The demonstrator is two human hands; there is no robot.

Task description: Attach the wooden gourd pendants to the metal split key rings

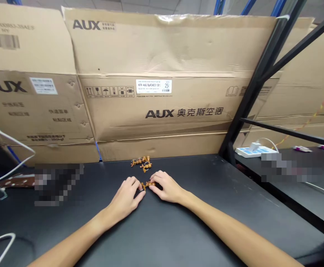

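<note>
Black tabletop point(178, 226), two hands point(124, 196) point(166, 187) on one gourd charm point(148, 184)

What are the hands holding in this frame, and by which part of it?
The left hand and right hand appear to pinch a small gourd-shaped charm from either end; the exact contact points are too small to tell.
</note>
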